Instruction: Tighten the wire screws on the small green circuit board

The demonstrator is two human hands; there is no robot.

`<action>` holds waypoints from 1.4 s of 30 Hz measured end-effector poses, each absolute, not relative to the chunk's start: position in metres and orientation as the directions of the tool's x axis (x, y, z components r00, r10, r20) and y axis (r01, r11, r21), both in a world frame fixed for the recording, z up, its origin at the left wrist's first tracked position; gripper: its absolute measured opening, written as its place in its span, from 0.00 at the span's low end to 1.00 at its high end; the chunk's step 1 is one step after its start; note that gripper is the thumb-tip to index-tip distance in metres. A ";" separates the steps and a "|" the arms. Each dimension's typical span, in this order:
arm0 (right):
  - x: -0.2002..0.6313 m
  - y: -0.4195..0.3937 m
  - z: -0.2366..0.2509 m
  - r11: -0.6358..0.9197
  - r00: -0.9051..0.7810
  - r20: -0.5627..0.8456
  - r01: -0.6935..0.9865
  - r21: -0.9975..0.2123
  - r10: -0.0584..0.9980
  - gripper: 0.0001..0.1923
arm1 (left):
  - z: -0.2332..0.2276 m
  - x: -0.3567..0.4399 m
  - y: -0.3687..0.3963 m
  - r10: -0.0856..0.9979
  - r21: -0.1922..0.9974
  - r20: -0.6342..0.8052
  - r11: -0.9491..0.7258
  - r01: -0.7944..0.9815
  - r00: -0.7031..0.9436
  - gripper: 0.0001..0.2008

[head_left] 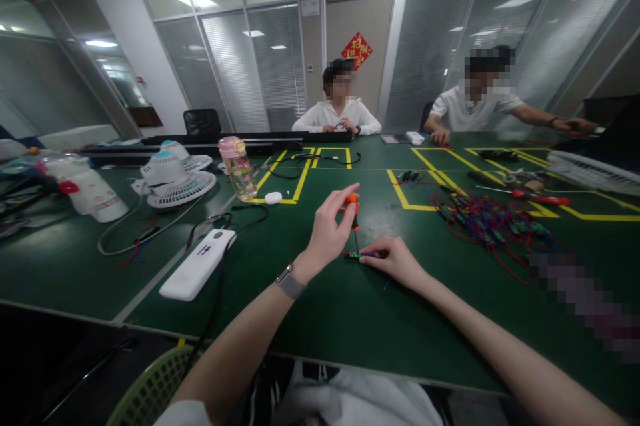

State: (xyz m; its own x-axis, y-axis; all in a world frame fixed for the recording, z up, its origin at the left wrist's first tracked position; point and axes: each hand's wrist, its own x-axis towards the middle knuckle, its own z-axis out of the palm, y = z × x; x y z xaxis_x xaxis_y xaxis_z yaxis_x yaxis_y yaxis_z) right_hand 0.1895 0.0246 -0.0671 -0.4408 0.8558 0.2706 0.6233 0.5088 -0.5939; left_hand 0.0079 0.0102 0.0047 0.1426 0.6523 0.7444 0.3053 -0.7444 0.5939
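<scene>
Head view, left hand (331,225) raised holding screwdriver (355,219), right hand (396,259) perhaps pinching board (354,255).

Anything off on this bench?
Nothing looks spilled or plainly damaged. One untidy spot: the red and blue wires on the green table, right of the right hand, tangled, strands looping loose.

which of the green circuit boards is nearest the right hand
The circuit board at the fingertips of the right hand, under the orange-handled screwdriver; the others lie farther away, many bunched in the red-and-blue wire tangle.
</scene>
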 end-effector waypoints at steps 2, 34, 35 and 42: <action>0.190 0.025 -0.067 0.512 -0.441 0.275 0.623 -0.591 0.855 0.08 | 0.005 0.007 0.011 0.650 0.589 0.752 -0.738 0.328 0.111 0.14; 0.189 0.024 -0.064 0.497 -0.440 0.254 0.626 -0.601 0.861 0.08 | 0.005 0.006 0.011 0.652 0.590 0.745 -0.743 0.315 0.143 0.19; 0.189 0.024 -0.064 0.496 -0.437 0.255 0.627 -0.601 0.862 0.08 | 0.005 0.006 0.011 0.647 0.583 0.751 -0.743 0.329 0.132 0.18; 0.189 0.024 -0.064 0.509 -0.449 0.263 0.620 -0.596 0.854 0.08 | 0.004 0.007 0.008 0.643 0.574 0.753 -0.745 0.339 0.139 0.17</action>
State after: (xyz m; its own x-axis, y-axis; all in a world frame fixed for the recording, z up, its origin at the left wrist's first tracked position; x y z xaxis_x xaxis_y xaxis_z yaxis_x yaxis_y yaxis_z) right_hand 0.1888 0.0239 -0.0639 -0.4485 0.8542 0.2629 0.6203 0.5093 -0.5965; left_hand 0.0066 0.0084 0.0036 0.1386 0.6429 0.7533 0.3391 -0.7455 0.5739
